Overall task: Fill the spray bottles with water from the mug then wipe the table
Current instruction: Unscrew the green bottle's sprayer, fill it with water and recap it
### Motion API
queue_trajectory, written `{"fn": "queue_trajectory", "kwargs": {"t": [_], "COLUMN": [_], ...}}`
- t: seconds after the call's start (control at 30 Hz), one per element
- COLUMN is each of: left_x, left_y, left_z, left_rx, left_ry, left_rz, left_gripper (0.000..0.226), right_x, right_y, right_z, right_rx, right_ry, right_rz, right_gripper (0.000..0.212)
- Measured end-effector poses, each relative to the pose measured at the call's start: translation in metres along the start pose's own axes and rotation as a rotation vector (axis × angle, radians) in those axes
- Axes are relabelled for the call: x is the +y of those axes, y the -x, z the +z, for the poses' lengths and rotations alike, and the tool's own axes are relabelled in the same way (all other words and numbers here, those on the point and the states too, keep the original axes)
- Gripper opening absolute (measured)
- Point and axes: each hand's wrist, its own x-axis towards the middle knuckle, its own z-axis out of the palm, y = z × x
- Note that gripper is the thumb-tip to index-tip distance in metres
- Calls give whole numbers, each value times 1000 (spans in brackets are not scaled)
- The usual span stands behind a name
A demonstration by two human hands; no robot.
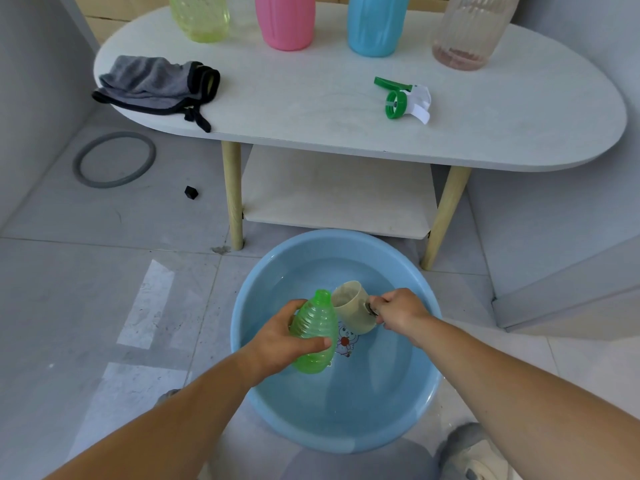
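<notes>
Top edge of frame: yellow-green bottle (201,15), pink bottle (285,20), blue bottle (375,24), clear bottle (471,32) on table (311,98), tops all cut off. Lower centre, over blue basin (381,393): left hand (280,337), fingers curled, wraps capless ribbed green bottle (317,323), tilted. Beside it right hand (398,311), fingers curled, grips beige mug (349,306), hiding handle; rim tipped at bottle mouth. Mid-table: spray head (403,98), grey cloth (152,81).
</notes>
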Motion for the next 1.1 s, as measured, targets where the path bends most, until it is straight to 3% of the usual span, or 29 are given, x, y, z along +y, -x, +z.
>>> {"fn": "queue_trajectory", "kwargs": {"t": [0.33,0.47,0.63,1.0,1.1], "left_x": [6,21,50,130,148], "left_y": [10,24,45,105,122], "left_z": [-5,-11,-22,-30,-30], "left_rx": [34,45,42,-37,-69], "left_ry": [-13,-16,-68,-285,-300], "left_rz": [9,31,78,268,300], "left_gripper": [83,71,78,73,73], "right_x": [-7,-19,-43,-85,-95], "right_y": [22,45,91,205,226], "right_z": [-11,-29,-65,-139,-145], "right_rx": [-51,-53,-18,245,283], "right_ry": [-195,-259,-251,-14,-46], "right_rz": [-117,-188,-309,-640,-733], "right_gripper": [28,25,26,30,28]}}
